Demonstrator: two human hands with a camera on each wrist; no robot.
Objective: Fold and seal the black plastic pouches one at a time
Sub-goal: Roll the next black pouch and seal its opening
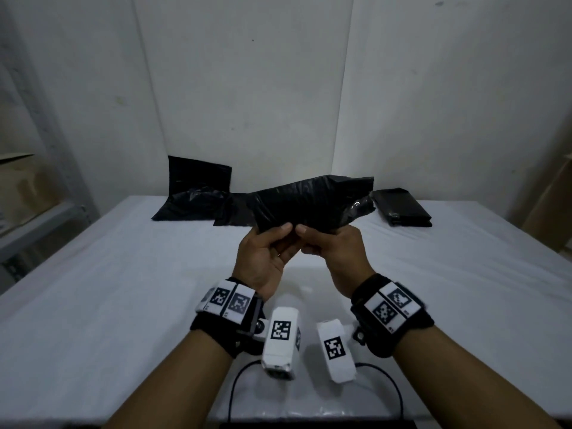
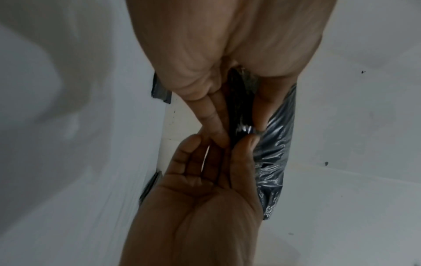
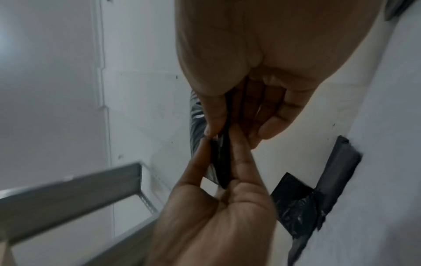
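Pinched at its near edge by both thumbs and fingers: pouch (image 1: 312, 205), held above table (image 1: 123, 289).
Left hand (image 1: 266, 255) and right hand (image 1: 334, 250) palms up, thumbs nearly touching; pile (image 1: 198, 196) and stack (image 1: 402, 207) behind.

Couldn't see pouch (image 1: 312, 205) lower edge behind my thumbs; 9 o'clock shelf (image 1: 37, 224) cropped; wrist views blurred.

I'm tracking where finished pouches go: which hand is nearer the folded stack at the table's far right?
Right. The right hand is on the stack's side, pinching the held pouch; the left hand pinches it farther left.
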